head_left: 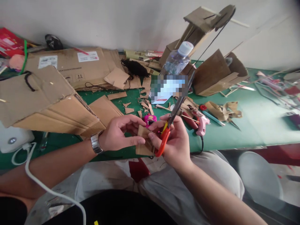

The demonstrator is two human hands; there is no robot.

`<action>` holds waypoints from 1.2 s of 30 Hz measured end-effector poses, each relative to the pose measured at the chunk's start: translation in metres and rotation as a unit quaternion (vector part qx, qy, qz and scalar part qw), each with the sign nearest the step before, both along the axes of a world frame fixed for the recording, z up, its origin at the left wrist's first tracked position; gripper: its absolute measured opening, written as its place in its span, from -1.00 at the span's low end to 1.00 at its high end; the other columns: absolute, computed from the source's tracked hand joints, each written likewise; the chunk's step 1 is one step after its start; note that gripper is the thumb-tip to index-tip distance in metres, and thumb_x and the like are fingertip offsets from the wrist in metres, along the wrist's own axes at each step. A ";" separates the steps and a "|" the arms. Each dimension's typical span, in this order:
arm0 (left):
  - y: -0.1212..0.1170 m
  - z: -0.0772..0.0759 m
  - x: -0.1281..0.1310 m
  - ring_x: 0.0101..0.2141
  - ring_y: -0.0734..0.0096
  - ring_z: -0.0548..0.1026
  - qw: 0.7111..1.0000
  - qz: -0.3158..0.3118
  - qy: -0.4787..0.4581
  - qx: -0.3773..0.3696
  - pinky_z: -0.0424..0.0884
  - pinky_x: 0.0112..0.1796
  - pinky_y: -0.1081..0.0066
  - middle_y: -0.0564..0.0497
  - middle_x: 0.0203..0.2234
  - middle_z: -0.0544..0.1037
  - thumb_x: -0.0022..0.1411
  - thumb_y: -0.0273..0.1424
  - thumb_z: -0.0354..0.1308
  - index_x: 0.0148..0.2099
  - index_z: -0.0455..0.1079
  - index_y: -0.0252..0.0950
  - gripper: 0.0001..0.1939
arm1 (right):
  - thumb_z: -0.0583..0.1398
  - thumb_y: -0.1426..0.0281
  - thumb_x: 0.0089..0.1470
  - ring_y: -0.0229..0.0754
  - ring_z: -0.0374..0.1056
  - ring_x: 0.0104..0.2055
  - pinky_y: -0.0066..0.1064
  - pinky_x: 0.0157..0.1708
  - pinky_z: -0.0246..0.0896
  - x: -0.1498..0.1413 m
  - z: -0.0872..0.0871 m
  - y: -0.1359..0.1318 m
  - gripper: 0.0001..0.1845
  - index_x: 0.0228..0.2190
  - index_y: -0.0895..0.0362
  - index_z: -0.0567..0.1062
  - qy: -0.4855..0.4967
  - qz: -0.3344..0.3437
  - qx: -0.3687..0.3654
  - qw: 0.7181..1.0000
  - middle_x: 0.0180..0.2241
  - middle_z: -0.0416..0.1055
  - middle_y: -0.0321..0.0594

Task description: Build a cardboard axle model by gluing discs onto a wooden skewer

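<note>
Over the table's near edge, both hands come together at a small piece of brown cardboard (143, 132). My left hand (118, 132), with a metal watch on its wrist, has its thumb and fingers closed about the left side of that piece; the exact contact is partly hidden. My right hand (177, 142) holds scissors (166, 137) with orange handles, blades pointing up and away. Its thumb and fingertips also press on the cardboard's right side. Just beyond the fingers sits a small pink object (150, 119). A wider cardboard piece (142, 150) shows below the hands.
Cardboard scraps (129, 110) litter the green table (217, 136). A clear bottle (177, 59) stands behind the scissors, near a cardboard structure (199, 22). A pink glue gun (202, 124) lies right. At left stand a large cardboard box (35, 90) and a white cable (50, 187).
</note>
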State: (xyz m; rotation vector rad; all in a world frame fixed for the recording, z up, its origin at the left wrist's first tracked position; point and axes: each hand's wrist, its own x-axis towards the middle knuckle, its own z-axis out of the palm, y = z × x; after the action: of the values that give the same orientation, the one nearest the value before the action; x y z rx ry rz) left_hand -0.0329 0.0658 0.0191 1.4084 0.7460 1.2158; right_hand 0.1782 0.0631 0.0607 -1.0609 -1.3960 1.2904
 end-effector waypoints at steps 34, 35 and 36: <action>0.011 -0.002 -0.003 -0.55 0.53 0.53 0.997 0.060 0.054 -0.001 0.40 -0.55 0.58 0.02 -0.51 0.65 0.19 -0.36 0.52 -0.29 0.64 -0.30 -0.85 | 0.64 0.22 -0.02 -0.14 0.63 -0.16 -0.27 -0.09 0.64 0.004 -0.003 0.007 -0.34 -0.04 -0.07 0.43 0.004 0.048 -0.052 0.997 -0.22 0.62 -0.34; 0.010 -0.002 -0.003 -0.54 0.52 0.54 0.995 0.075 0.059 0.018 0.40 -0.55 0.58 0.01 -0.50 0.67 0.18 -0.38 0.51 -0.30 0.64 -0.30 -0.87 | 0.65 0.23 -0.04 -0.13 0.64 -0.15 -0.25 -0.07 0.65 0.004 -0.004 0.008 -0.33 -0.04 -0.07 0.43 0.004 0.049 -0.052 0.997 -0.23 0.63 -0.34; 0.009 -0.002 -0.003 -0.53 0.51 0.55 0.994 0.086 0.061 0.038 0.42 -0.54 0.58 -0.01 -0.48 0.69 0.17 -0.41 0.50 -0.31 0.64 -0.29 -0.89 | 0.65 0.24 -0.06 -0.12 0.65 -0.15 -0.24 -0.07 0.66 0.005 -0.004 0.008 -0.32 -0.04 -0.07 0.43 0.003 0.049 -0.053 0.997 -0.23 0.63 -0.34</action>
State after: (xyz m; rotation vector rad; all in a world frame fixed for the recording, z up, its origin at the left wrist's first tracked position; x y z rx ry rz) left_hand -0.0354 0.0745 0.0175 1.5162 0.9308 1.3114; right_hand 0.1829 0.0707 0.0568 -1.0703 -1.4022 1.4511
